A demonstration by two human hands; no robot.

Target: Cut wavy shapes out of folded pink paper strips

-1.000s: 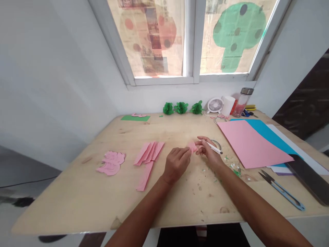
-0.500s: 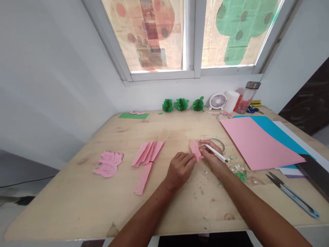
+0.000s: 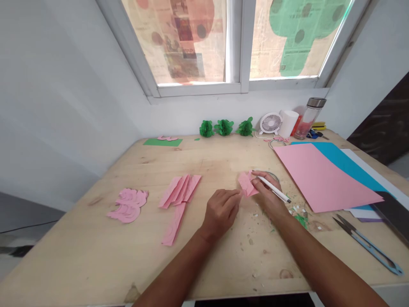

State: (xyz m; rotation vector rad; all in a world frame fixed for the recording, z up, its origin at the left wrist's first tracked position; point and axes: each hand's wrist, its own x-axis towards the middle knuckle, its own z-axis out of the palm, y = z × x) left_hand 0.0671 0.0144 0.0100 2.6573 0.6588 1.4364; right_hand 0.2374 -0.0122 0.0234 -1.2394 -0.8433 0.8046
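Note:
A small folded piece of pink paper [image 3: 246, 184] is held above the table between my two hands. My left hand [image 3: 223, 209] is closed, its thumb and forefinger pinching at the paper's lower left corner. My right hand [image 3: 270, 197] grips the right side of the paper with the fingertips, while a white pen [image 3: 274, 189] with a dark tip lies across those same fingers. To the left lie several folded pink paper strips [image 3: 180, 189] with faint curved lines, and further left a stack of scalloped pink cutouts [image 3: 128, 204].
Pink sheets [image 3: 324, 179] lie over blue paper [image 3: 341, 164] at the right, with thread snips [image 3: 367, 243] in front. Green paper scraps [image 3: 300, 220] lie near my right forearm. Green paper ornaments [image 3: 223, 127], a small fan [image 3: 271, 123] and a glass bottle [image 3: 309, 119] stand along the wall.
The pink paper has shifted slightly right and turned, showing more of its face. My left fingers have drawn back to its corner; the right hand has moved a little right with the pen.

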